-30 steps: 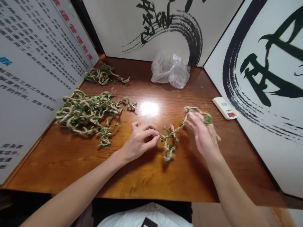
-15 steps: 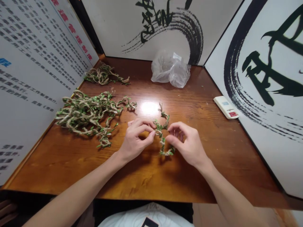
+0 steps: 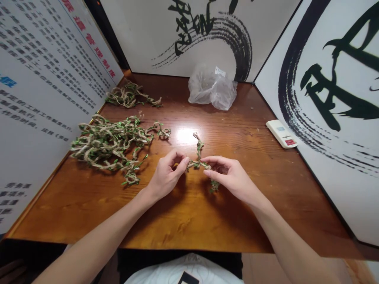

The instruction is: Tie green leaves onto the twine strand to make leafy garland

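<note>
The bare left hand (image 3: 167,174) and bare right hand (image 3: 233,175) are both pinching a short, tan twine strand (image 3: 195,164) with small green leaves — it is spanning the gap between them, over a glossy brown wooden table (image 3: 177,223).

The right hand (image 3: 229,173) partly hides the held strand of leafy twine (image 3: 197,163).

bare left forearm (image 3: 109,232) angled inward, left hand (image 3: 166,175) curled, left thumb (image 3: 181,167) against bent fingers (image 3: 171,156), bare right forearm (image 3: 287,232) angled inward, right hand (image 3: 232,175) opposite, index finger (image 3: 215,159) extended leftward, right thumb (image 3: 215,176) just below it
</note>
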### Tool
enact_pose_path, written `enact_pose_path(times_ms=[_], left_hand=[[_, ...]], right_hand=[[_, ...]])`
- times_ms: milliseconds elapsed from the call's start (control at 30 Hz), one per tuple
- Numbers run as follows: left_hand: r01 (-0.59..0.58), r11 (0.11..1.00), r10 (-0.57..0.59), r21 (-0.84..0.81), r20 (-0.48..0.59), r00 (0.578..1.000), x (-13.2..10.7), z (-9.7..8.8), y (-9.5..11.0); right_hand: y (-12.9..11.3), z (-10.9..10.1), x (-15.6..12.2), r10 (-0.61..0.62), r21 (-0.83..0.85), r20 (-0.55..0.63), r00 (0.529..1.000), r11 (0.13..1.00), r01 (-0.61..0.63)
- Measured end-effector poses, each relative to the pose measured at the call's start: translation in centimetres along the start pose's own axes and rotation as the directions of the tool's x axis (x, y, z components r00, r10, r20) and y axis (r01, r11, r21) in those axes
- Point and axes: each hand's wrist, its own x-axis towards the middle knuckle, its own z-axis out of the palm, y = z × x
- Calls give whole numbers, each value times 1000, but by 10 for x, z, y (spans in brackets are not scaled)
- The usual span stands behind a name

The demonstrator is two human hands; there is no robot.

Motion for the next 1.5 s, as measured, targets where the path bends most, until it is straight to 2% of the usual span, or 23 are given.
enact_pose_path(times_ms=[67,167,300,400,533,633,700,767,833,900,1000,1167,1267,1333,1433,1500], left_hand=[[-10,1000,9,-24,-37,999,1,-1,-2],[-111,988,123,110,-102,987,4,-7,-2],[-296,891,355,344,-120,927,6,-17,-1],[-354,819,436,453,-88,896,7,-21,1],[-369,758,460,538,-40,887,9,-21,1],[-329,688,483,647,-70,873,10,-19,-1],[-297,673,492,678,-110,864,10,-17,-1],[-343,677,525,651,-100,845,8,-14,1],[-426,690,550,585,-41,834,6,-10,4],[-462,715,529,524,25,848,3,-6,6],[-452,754,474,477,81,877,0,0,7],[-395,804,412,445,62,909,-1,2,7],[-379,815,392,437,65,918,-2,2,7],[-382,815,394,436,66,917,-3,2,8],[-384,810,394,442,75,916,-3,2,8],[-383,807,390,449,82,917,-3,3,8]], right_hand=[[0,-1,1,-22,50,1,1000,998,22],[-1,-1,2,-8,109,-59,998,994,14],[-3,-1,1,16,218,-115,993,976,9],[-4,1,1,-6,225,-173,985,973,46],[-4,6,0,-36,134,-257,966,988,72],[-3,10,-1,-51,93,-258,965,993,77],[-3,12,-2,-57,83,-254,966,993,81],[-3,13,-2,-62,77,-260,964,993,84],[-3,13,-2,-62,69,-269,961,994,83],[-2,13,-2,-59,74,-271,961,994,82],[-1,15,-1,-57,110,-254,966,990,87],[-1,18,-3,-88,64,-215,973,992,104],[-2,18,-4,-158,-69,-215,964,987,146],[-3,15,-5,-274,-218,-226,935,949,226],[-5,10,-3,-512,-461,-194,836,800,383],[-4,8,-2,-605,-552,-137,785,704,446]])
